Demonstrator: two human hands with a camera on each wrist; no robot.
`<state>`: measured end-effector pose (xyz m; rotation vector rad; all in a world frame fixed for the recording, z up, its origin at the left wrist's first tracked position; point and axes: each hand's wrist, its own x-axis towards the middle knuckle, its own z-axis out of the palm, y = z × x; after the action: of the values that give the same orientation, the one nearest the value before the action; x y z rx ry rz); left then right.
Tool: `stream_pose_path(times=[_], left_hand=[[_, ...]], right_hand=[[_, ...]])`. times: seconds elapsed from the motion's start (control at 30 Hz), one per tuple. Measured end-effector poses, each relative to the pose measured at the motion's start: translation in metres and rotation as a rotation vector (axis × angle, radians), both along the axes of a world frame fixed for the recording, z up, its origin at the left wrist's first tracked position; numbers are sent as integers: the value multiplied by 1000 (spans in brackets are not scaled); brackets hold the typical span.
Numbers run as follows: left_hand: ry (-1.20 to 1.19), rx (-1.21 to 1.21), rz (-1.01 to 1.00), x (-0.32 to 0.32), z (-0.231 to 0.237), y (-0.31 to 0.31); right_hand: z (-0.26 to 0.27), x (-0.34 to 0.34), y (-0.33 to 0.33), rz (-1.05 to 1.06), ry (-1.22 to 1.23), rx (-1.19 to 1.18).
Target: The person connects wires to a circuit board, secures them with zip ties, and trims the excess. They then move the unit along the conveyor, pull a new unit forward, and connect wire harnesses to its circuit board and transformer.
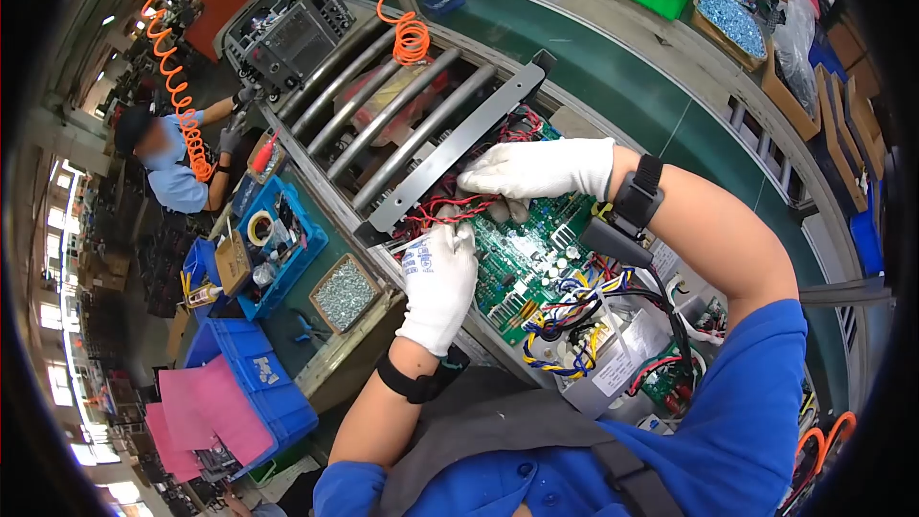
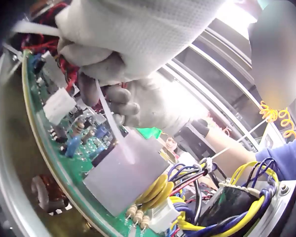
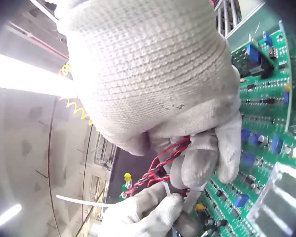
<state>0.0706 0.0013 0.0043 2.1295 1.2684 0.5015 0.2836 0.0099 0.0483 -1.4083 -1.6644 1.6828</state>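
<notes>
Both hands wear white gloves and meet over a green circuit board [image 1: 522, 258] beside a metal bar. The left hand [image 1: 440, 278] pinches a white cable tie [image 3: 81, 200] at a bundle of twisted red and black wires [image 3: 155, 173]. From above, the right hand [image 1: 536, 170] curls its fingers round the same wires, close to the left fingertips. In the left wrist view the left hand [image 2: 123, 39] covers part of the bundle, and the right hand [image 2: 148, 103] is behind it. A strip of the tie [image 2: 111, 118] hangs down over the board.
Yellow, blue and black cables [image 1: 565, 325] lie at the board's near side. Metal rollers [image 1: 421, 139] stand beyond the bar [image 1: 459, 148]. To the left are a tray of screws [image 1: 345, 294], a blue tool bin [image 1: 311, 241] and another person [image 1: 177, 158] at work.
</notes>
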Motion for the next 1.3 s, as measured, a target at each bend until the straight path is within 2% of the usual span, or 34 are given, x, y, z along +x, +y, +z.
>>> stream_pose_path(times=[0.07,0.13,0.23,0.3,0.43,0.57,0.63,0.67,0.7,0.73,0.77,0.8,0.83,0.87,0.9,0.93,1.0,1.03,1.07,1.13,1.17,1.2,1.27,1.3], left_hand=[[69,53,-1,1,11,-2],[270,170,-68,4,16,1],[188,130,-30,13,17,1],[48,69,16,15,8,4],[-93,4,59,13,-13,6],[-56,-59,72,3,-4,0],[27,277,-29,-8,18,-14],[8,231,-84,-12,32,-21],[-107,324,-150,-12,31,-21],[-225,414,-208,-12,30,-22],[-209,354,-177,-7,32,-19],[-196,294,-146,2,37,-12],[-101,55,-43,8,42,-2],[-221,50,-24,5,11,14],[-156,139,-25,7,15,12],[-89,226,-27,9,18,10],[-119,177,3,10,17,11],[-100,132,22,12,19,11],[-102,130,28,12,18,10],[-147,181,-4,11,22,10],[-263,-43,66,10,32,4],[-266,-34,60,8,26,4],[-444,-149,-20,1,8,8],[-407,-214,-71,-2,15,9]], right_hand=[[5,-8,-1,-58,-64,28],[5,-12,-1,-136,-55,27],[4,-15,2,-247,-82,62],[1,-17,2,-227,-159,149],[7,-20,1,-180,-129,168],[8,-21,2,-156,-208,224],[8,-19,2,-192,-200,238],[6,-19,2,-222,-192,244],[-3,-17,4,-229,-188,245],[-14,-16,8,-191,-217,378],[-23,-14,11,-147,-248,511],[-15,-15,9,-141,-251,514],[1,-15,2,-151,-313,456],[15,-16,-4,-162,-375,397],[24,-15,-9,-211,-282,256],[26,-12,-11,-210,-286,257],[23,-7,-20,-131,-282,465],[10,-7,-19,-107,-301,887],[4,-6,-22,-100,-301,886],[21,-16,-35,82,-502,977],[25,-20,-36,92,-573,909],[24,-17,-34,86,-577,918],[14,-8,-29,-11,-422,748],[15,-6,-28,-17,-389,717]])
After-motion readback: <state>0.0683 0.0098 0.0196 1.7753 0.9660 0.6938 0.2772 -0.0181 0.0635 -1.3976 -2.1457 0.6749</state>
